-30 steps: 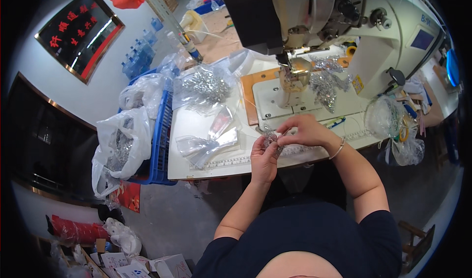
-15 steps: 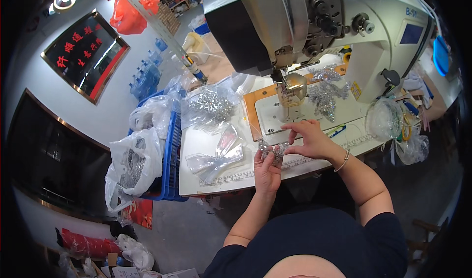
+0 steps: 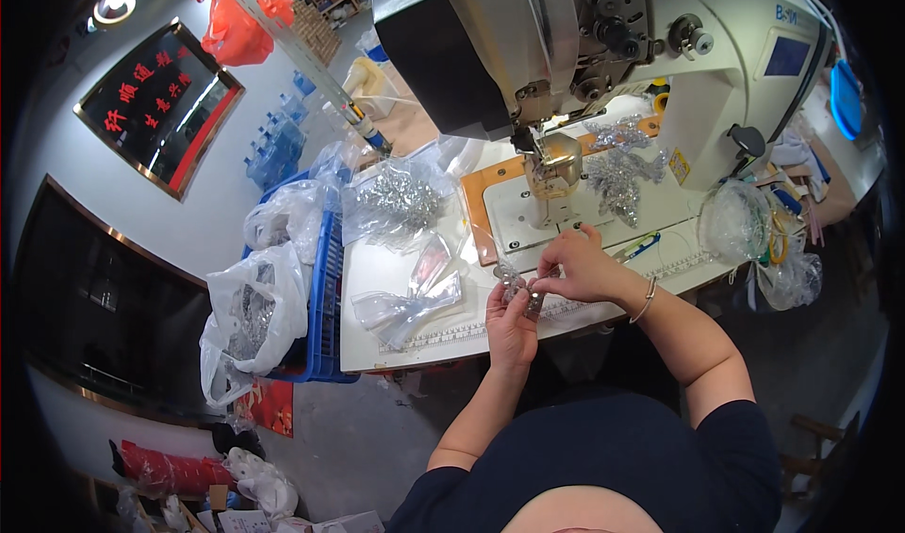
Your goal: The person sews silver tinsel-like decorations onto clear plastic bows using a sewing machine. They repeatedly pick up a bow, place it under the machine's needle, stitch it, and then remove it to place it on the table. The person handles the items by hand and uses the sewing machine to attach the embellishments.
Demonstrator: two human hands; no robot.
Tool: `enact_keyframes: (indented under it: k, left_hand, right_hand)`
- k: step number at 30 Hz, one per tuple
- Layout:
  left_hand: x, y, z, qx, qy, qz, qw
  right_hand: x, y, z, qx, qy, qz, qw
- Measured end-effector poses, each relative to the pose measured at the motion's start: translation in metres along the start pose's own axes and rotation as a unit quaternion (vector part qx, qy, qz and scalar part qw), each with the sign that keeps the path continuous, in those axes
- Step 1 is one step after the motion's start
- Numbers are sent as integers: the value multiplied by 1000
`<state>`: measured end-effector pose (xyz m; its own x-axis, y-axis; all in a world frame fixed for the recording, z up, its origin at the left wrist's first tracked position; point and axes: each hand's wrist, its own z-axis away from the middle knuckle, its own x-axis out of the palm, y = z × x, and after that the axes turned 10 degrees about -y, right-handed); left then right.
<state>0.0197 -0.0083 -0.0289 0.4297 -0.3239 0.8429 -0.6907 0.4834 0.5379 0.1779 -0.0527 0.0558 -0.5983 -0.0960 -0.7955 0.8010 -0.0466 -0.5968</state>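
Observation:
A small silvery, glittering decorated piece (image 3: pixel 510 279) is held up in front of the sewing machine, near the table's front edge. My left hand (image 3: pixel 512 337) grips it from below, with the thumb across its front. At its right side, my right hand (image 3: pixel 586 271) has its thumb and fingertips closed on it. The fingers hide much of the piece, so its exact kind does not show. Beyond my hands stands the sewing machine (image 3: pixel 554 170), its needle area above a white plate. More silvery glittering pieces (image 3: pixel 622 177) lie on the machine bed to the right of the needle.
Clear plastic strips (image 3: pixel 407 311) and a bag of silvery pieces (image 3: pixel 401 196) lie on the left of the table. A blue crate (image 3: pixel 327 297) with white plastic bags (image 3: pixel 255 316) adjoins it. To the right are a green cutter (image 3: pixel 637 246) and a coil of clear line (image 3: pixel 737 224).
My right hand has moved slightly left, and its spread thumb and forefinger have closed onto the silvery piece. My left hand keeps its hold. The whole view has shifted a little.

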Motion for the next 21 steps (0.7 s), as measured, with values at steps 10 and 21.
enact_keyframes:
  k: [10, 21]
  left_hand:
    - [4, 12, -3, -106, 5, -8, 994]
    - [25, 23, -1, -171, 74, 36, 982]
  right_hand:
    - [-11, 7, -13, -62, -91, -212, 971]
    - [2, 16, -20, -104, -84, -147, 980]
